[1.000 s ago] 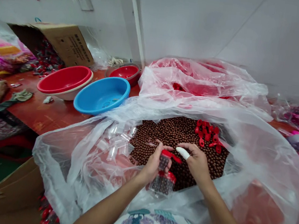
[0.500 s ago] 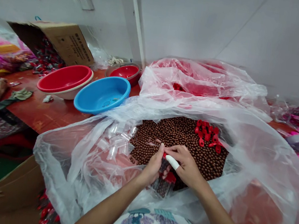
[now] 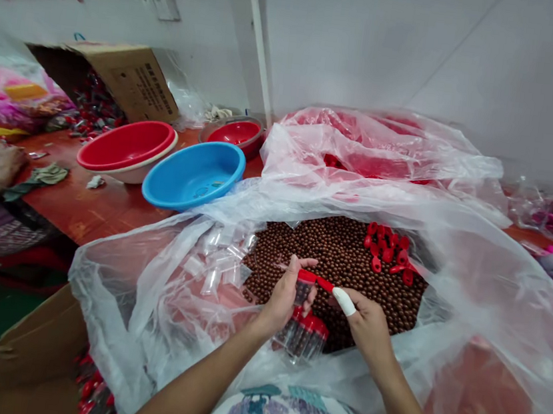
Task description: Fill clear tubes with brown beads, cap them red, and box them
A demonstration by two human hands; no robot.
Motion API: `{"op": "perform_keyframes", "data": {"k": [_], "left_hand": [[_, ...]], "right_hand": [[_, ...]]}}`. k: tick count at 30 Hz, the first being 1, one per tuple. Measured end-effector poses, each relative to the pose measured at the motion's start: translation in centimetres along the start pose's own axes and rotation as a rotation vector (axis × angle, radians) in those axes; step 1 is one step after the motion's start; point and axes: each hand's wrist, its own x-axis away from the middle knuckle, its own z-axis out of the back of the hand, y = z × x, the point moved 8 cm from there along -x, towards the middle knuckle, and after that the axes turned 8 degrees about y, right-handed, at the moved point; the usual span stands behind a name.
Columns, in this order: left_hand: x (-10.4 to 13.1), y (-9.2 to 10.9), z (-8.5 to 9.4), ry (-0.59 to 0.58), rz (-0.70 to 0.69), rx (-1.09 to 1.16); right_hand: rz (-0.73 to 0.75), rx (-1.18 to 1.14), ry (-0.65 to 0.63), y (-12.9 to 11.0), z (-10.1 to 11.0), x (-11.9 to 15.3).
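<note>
The work is partway through, with one small container in hand. The left hand point(image 3: 281, 301) is closed around a clear container point(image 3: 302, 292) that has dark contents and a red top point(image 3: 307, 276), held above the near side of a spread of brown balls point(image 3: 337, 245). A narrow red flap point(image 3: 325, 285) reaches out sideways from the top toward the right hand point(image 3: 367, 325). That hand's white-covered finger point(image 3: 344, 301) meets the flap's far end, though whether the fingers pinch it or only touch it cannot be told. With the flap sticking out, this container looks filled but not fully closed.

Just below the left hand, a cluster of filled containers point(image 3: 301, 343) with red tops appears finished, or close to it — their exact number is hard to make out, and so is whether the lower fingers support them. More red-topped pieces point(image 3: 99, 400) lie in the cardboard box point(image 3: 26, 354) at the lower left, which suggests a fair amount is done.

Plenty seems left. Clear, empty-looking containers point(image 3: 219, 260) lie in a heap to the left of the balls, loose red caps point(image 3: 388, 249) rest on the balls at the far right, and the balls themselves cover a broad area inside the translucent plastic sheeting point(image 3: 476, 258). Beyond it, another plastic bag point(image 3: 385, 146) shows red pieces inside, perhaps further caps. How many containers remain in all cannot be judged from this view.
</note>
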Motion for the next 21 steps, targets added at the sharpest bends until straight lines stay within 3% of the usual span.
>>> {"op": "perform_keyframes", "data": {"k": [4,7,10,16,21], "left_hand": [[0.0,-1.2,0.0,0.007,0.001,-0.097],[0.1,-1.5,0.0,0.019,-0.014,-0.160],[0.1,-1.6,-0.3,0.002,-0.012,-0.160],[0.1,-0.4,0.1,0.054,-0.204,-0.221],[0.5,0.0,0.3,0.057,-0.242,-0.223]], "right_hand": [[0.169,0.091,0.103,-2.7,0.6,-0.3],[0.405,0.295,0.014,-5.6,-1.0,0.2],[0.566,0.448,-0.047,-6.9,-2.6,1.0],[0.648,0.596,0.014,-7.0,-3.5,1.6],[0.710,0.685,0.018,-7.2,-3.9,1.6]]}}
